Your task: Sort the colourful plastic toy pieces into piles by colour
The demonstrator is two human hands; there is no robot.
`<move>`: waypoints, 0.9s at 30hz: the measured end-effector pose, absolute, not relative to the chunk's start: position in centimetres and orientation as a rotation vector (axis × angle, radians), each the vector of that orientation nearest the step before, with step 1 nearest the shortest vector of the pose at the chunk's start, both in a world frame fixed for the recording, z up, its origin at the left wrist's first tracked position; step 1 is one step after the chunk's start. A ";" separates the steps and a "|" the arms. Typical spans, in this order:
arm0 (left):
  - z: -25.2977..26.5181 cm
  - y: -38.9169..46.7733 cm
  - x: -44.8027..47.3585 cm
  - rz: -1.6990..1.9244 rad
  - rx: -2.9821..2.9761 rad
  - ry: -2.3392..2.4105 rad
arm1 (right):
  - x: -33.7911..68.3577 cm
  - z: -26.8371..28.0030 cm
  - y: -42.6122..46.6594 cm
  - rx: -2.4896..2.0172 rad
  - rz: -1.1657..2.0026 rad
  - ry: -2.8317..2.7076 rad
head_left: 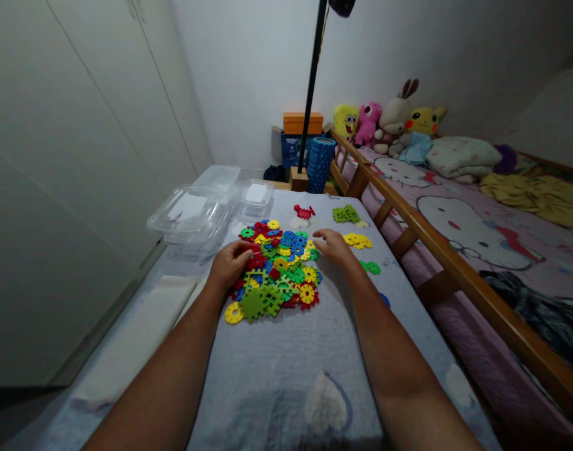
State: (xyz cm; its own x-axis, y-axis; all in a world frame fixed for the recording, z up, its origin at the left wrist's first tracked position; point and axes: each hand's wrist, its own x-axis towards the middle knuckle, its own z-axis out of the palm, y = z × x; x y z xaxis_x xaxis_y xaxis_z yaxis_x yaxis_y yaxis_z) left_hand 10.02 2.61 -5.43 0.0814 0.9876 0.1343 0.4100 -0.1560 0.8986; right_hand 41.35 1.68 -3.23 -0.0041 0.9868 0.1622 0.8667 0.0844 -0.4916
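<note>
A heap of interlocking plastic building pieces (281, 263) in red, yellow, green and blue lies on the cloth-covered surface, many of them notched discs. At the heap's left edge is my left hand (228, 266), thumb and forefinger closed around the edge of a red piece (255, 255). My right hand (334, 247) is at the opposite edge beside yellow and green discs, fingers bent and slightly apart from the thumb, with no piece visible in it. Beyond it lie small groups: red pieces (304, 212), green squares (346, 214), yellow discs (357, 241) and green discs (372, 268).
Clear plastic containers (187, 216) stand at the back left, with a smaller lidded box (255, 195) beside them. A folded pale cloth (140, 332) lies at left. A wooden bed rail (418, 232) runs along the right. A black pole (310, 94) rises behind.
</note>
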 end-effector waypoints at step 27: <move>-5.1 2.4 10.2 1.074 1.663 1.406 | 38.7 -5.4 1.8 -2.053 0.169 -1.895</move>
